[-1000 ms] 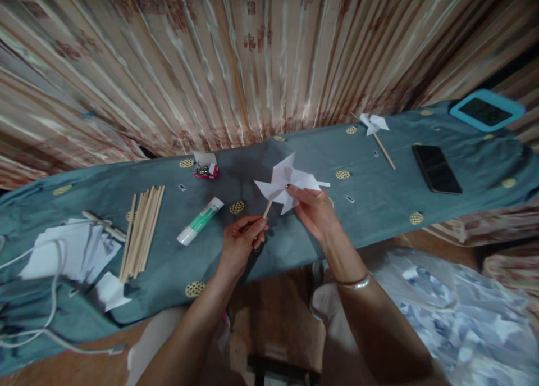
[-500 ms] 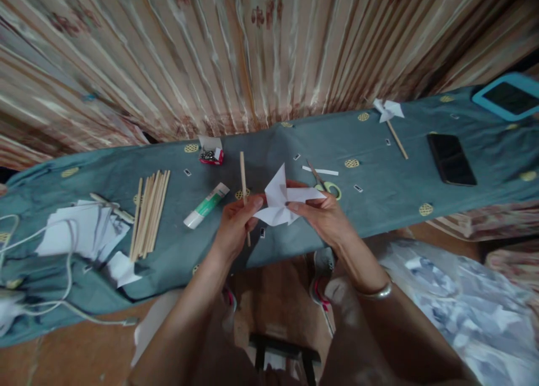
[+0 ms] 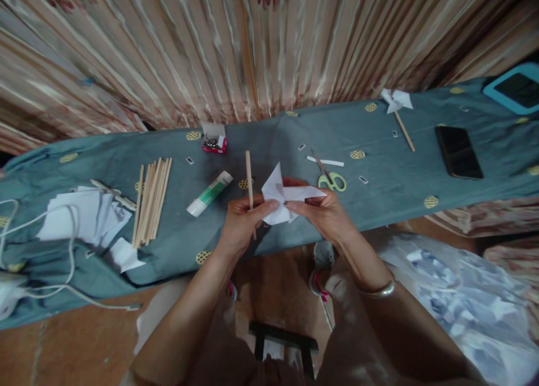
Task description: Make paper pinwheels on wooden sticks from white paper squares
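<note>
A white paper pinwheel (image 3: 275,192) is held between both hands above the front edge of the cloth. My left hand (image 3: 246,217) is closed on it, the thumb pressing near its centre. My right hand (image 3: 322,209) pinches it from the other side, thumb also close to the middle. A wooden stick (image 3: 249,175) stands by the left fingers; whether they grip it or it lies on the cloth behind them, I cannot tell. Just beyond the right hand lie green-handled scissors (image 3: 330,179) and a paper strip (image 3: 325,161).
A glue stick (image 3: 209,194), an open box of pins (image 3: 214,143), a bundle of sticks (image 3: 152,200) and paper squares (image 3: 71,220) are on the left. To the right are a pinwheel on a stick (image 3: 403,128), a phone (image 3: 458,151) and a blue-framed tablet (image 3: 514,88).
My left thumb has moved right, from the pinwheel's left edge onto its centre, folding in the left blade. My right hand stays at the middle. The whole view has shifted slightly.
</note>
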Demonstrator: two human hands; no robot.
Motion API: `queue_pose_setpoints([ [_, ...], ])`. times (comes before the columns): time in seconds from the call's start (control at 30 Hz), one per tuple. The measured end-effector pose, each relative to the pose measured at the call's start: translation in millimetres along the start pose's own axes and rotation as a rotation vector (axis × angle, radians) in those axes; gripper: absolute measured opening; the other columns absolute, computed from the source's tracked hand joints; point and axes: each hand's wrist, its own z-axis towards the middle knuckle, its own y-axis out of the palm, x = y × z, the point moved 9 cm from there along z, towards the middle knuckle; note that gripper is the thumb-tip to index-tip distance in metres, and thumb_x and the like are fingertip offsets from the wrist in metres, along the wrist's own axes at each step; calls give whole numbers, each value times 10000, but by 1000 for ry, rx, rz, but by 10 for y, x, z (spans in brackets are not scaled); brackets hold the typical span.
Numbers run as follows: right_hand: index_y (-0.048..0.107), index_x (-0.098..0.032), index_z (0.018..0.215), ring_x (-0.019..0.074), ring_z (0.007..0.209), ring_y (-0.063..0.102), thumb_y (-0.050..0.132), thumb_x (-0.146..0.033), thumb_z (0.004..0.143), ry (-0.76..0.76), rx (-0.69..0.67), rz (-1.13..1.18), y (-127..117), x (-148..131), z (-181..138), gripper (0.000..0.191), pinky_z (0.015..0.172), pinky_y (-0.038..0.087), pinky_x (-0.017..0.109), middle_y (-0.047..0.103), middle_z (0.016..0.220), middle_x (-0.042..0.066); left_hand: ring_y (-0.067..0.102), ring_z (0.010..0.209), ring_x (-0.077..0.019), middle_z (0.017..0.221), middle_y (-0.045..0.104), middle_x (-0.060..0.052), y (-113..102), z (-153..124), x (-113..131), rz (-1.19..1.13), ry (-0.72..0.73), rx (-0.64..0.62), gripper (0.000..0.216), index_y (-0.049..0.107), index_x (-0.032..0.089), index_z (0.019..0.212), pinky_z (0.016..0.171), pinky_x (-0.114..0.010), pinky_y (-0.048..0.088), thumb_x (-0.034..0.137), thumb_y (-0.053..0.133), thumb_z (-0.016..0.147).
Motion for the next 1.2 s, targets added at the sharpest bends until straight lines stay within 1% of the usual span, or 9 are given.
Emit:
queue_pose_setpoints([
  [0.07, 776, -283, 1012, 148, 757, 712, 877, -272, 627, 9, -15, 15, 17, 33, -7, 399, 761, 566, 276, 790, 889, -19, 490, 495, -86, 525, 592, 17, -5, -4, -12, -19, -7, 5, 241, 753, 163, 651, 488, -222, 361, 362, 868, 581],
  [0.23, 777, -285, 1027, 145, 784, 716, 871, -260, 647, -18, -51, 24, 39, 46, -19, 393, 780, 567, 275, 793, 943, -11, 334, 424, -36, 433, 468, 51, 10, -11, -22, -105, -38, 16, 305, 695, 141, 550, 426, -202, 198, 376, 887, 514],
  [0.4, 774, -268, 1036, 149, 793, 717, 879, -273, 639, -29, -82, 5, 47, 59, -16, 411, 767, 570, 272, 792, 930, -6, 257, 392, -14, 387, 359, 91, 108, -42, -36, -234, -105, -34, 378, 618, 133, 496, 402, -189, 146, 377, 904, 470],
  [0.7, 770, -254, 1000, 183, 819, 719, 891, -306, 610, 13, -73, 25, 56, 115, -2, 411, 828, 586, 350, 786, 902, 1, 222, 360, 0, 421, 383, 105, 227, -72, -211, -366, -249, -115, 411, 589, 121, 577, 354, -176, 100, 352, 915, 479],
  [0.8, 771, -248, 994, 188, 839, 719, 889, -289, 609, 45, -70, 44, 55, 138, -4, 404, 853, 579, 361, 786, 924, 8, 258, 362, -1, 428, 409, 99, 231, -74, -227, -369, -259, -122, 396, 590, 118, 581, 353, -169, 133, 325, 916, 492],
  [0.9, 774, -248, 977, 180, 818, 718, 891, -282, 602, 53, -78, 59, 67, 146, -2, 394, 842, 577, 348, 786, 885, 0, 303, 368, -5, 436, 436, 89, 222, -72, -222, -377, -257, -106, 368, 596, 115, 587, 354, -165, 153, 298, 906, 513],
  [1.0, 775, -240, 937, 172, 803, 717, 895, -296, 594, 47, -86, 53, 78, 160, 9, 368, 826, 573, 328, 781, 842, -6, 270, 351, 2, 426, 413, 95, 245, -80, -239, -403, -280, -113, 380, 576, 117, 578, 340, -165, 110, 298, 903, 514],
  [1.1, 773, -242, 935, 170, 819, 715, 898, -311, 594, 57, -84, 43, 93, 178, 19, 370, 841, 569, 329, 780, 866, -2, 224, 339, 10, 419, 376, 110, 268, -90, -274, -449, -308, -122, 392, 550, 125, 577, 331, -158, 81, 291, 899, 512],
  [1.2, 778, -256, 896, 177, 850, 715, 907, -331, 579, 67, -98, 53, 141, 158, 22, 350, 872, 569, 336, 784, 886, 0, 224, 341, 9, 434, 360, 113, 260, -96, -320, -475, -339, -104, 347, 532, 133, 597, 336, -149, 78, 256, 857, 584],
])
